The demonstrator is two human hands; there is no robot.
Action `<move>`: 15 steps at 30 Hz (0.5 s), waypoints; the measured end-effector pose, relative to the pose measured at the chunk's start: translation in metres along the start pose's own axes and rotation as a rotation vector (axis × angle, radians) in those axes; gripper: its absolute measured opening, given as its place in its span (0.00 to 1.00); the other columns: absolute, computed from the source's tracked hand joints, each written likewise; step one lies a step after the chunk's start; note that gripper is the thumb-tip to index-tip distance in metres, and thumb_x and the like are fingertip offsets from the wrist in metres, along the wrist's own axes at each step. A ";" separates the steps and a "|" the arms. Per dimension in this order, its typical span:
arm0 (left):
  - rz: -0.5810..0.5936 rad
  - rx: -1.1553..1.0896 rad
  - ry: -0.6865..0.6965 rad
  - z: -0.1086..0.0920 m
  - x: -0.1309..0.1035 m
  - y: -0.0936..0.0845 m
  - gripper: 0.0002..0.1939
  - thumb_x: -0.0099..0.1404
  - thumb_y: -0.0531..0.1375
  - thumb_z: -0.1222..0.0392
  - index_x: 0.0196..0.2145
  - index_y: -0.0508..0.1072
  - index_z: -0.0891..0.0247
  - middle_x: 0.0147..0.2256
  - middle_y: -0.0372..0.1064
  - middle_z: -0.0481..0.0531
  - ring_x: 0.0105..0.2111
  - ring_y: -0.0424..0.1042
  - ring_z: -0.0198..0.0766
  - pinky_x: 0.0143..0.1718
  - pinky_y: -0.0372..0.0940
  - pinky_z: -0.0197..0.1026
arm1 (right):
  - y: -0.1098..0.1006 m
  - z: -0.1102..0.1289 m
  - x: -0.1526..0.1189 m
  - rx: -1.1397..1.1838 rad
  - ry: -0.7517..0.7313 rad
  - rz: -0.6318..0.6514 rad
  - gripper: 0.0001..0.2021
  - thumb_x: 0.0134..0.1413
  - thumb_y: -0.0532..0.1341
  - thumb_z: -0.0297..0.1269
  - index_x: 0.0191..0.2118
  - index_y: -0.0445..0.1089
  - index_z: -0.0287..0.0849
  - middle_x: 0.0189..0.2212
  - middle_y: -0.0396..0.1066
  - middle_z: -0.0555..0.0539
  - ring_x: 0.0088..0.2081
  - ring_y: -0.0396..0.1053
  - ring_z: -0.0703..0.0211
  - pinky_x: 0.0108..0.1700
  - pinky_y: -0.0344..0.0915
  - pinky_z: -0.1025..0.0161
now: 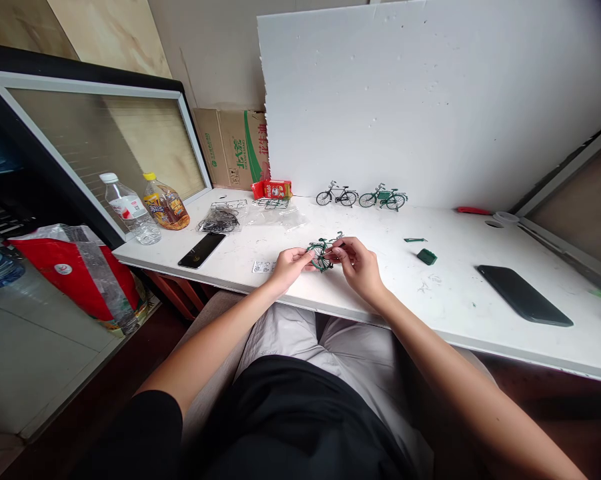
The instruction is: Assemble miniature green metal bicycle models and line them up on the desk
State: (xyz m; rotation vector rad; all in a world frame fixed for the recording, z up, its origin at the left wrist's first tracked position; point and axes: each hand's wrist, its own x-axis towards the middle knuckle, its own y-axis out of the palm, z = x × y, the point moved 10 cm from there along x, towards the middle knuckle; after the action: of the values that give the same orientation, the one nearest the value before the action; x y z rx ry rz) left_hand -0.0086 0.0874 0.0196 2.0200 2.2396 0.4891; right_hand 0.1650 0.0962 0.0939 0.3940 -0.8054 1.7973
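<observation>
A small green model bicycle (pixel 321 256) is between my hands, just above the white table near its front edge. My left hand (pixel 292 265) grips its wheel at the left, thumb and fingers pinched together. From the right, my right hand (pixel 356 264) pinches at the bicycle's other side; whether a small part is between those fingertips is too small to tell. A printed sheet (pixel 263 267) lies partly behind my left hand. Right of my hands are a green block-shaped piece (pixel 427 257) and a thin green piece (pixel 415 240).
Two finished-looking model bicycles, one black (pixel 336 195) and one green (pixel 383 197), stand at the back. Phones (pixel 202 250) (pixel 524 294) lie left and right. Bottles (pixel 166 203), wire-like parts in plastic (pixel 221 219) and a red box (pixel 278 189) occupy the left of the table (pixel 450 307).
</observation>
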 end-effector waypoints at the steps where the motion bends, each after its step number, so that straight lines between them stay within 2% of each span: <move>1: 0.001 -0.001 0.000 0.000 0.000 0.000 0.22 0.58 0.76 0.45 0.35 0.80 0.69 0.36 0.79 0.57 0.35 0.78 0.39 0.43 0.76 0.46 | 0.000 0.000 0.000 0.006 0.001 -0.001 0.14 0.72 0.59 0.52 0.50 0.70 0.47 0.37 0.80 0.45 0.39 0.82 0.51 0.45 0.80 0.50; 9: -0.035 0.006 -0.026 0.003 0.002 -0.004 0.21 0.58 0.76 0.46 0.35 0.79 0.68 0.35 0.78 0.55 0.32 0.78 0.38 0.40 0.76 0.46 | 0.001 0.001 -0.001 0.010 0.000 -0.004 0.12 0.72 0.59 0.49 0.49 0.70 0.47 0.38 0.80 0.44 0.39 0.82 0.51 0.45 0.80 0.50; 15: -0.063 0.045 -0.043 0.005 0.002 -0.006 0.23 0.58 0.75 0.43 0.35 0.78 0.68 0.35 0.79 0.56 0.29 0.78 0.38 0.38 0.78 0.47 | 0.003 0.000 -0.002 0.001 -0.001 -0.002 0.12 0.72 0.59 0.50 0.49 0.70 0.47 0.38 0.80 0.45 0.39 0.82 0.51 0.45 0.80 0.51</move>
State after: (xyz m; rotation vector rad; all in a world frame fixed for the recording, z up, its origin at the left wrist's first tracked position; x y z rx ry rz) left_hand -0.0128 0.0895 0.0136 1.9545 2.3007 0.3891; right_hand 0.1632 0.0943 0.0920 0.3954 -0.8048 1.7961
